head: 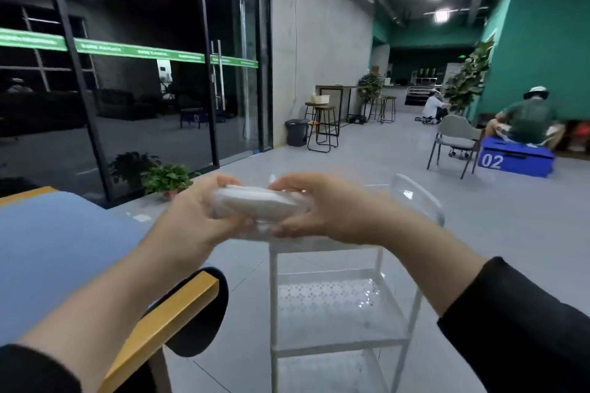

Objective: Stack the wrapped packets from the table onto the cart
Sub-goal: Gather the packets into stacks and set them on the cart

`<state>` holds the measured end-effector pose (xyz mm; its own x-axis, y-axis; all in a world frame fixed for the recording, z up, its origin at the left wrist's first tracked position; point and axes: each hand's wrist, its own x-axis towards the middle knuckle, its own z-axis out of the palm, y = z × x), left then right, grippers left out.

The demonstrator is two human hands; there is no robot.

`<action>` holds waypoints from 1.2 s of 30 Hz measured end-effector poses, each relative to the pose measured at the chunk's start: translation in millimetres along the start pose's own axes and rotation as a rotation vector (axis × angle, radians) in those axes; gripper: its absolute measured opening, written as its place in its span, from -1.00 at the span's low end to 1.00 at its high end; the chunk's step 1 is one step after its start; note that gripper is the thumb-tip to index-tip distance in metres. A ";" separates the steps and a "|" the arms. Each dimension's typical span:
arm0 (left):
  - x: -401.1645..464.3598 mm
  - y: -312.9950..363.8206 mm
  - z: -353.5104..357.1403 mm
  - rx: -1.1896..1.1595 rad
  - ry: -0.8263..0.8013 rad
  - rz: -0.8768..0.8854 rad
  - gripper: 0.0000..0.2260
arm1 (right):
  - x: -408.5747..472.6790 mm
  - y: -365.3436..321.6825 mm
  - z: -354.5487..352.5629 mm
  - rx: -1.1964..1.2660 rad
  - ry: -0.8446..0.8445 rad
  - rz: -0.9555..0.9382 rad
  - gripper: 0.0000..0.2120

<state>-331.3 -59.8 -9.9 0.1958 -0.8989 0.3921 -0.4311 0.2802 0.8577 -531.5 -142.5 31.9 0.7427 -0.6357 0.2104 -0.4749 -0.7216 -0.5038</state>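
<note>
In the head view, the left hand (194, 210) and right hand (314, 207) each have a curled grip on one end of a wrapped packet (260, 202), holding it in the air above the near top of the white cart (338, 306), to the right of the blue desk (64, 252). The cart's visible shelves look bare and no other packets show on the desk's visible part, so I judge this packet mid-transfer, with the setting-down left to do.

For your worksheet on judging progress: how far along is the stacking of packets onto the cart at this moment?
Done: nothing visibly; the one cart shelf in clear view looks bare. In hand: the left hand and right hand grip one wrapped packet in the air above the cart's top. Left: setting it down. The blue table shows no further packets in view.
</note>
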 end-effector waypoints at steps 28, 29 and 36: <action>166.1 -29.3 137.8 0.740 -0.368 -0.030 -0.58 | 91.8 176.4 -52.1 -0.356 -0.100 0.789 -0.79; 166.5 -30.5 139.1 0.743 -0.374 -0.032 -0.58 | 92.5 178.0 -50.4 -0.301 -0.110 0.787 -0.76; 167.0 -33.7 143.7 0.794 -0.424 -0.038 -0.54 | 79.5 188.1 -47.8 0.120 0.026 0.785 -0.25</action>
<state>-410.7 -267.8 -21.1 -0.0514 -0.9956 0.0778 -0.9432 0.0740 0.3238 -584.3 -341.9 -6.1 0.2000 -0.9537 -0.2246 -0.7997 -0.0265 -0.5998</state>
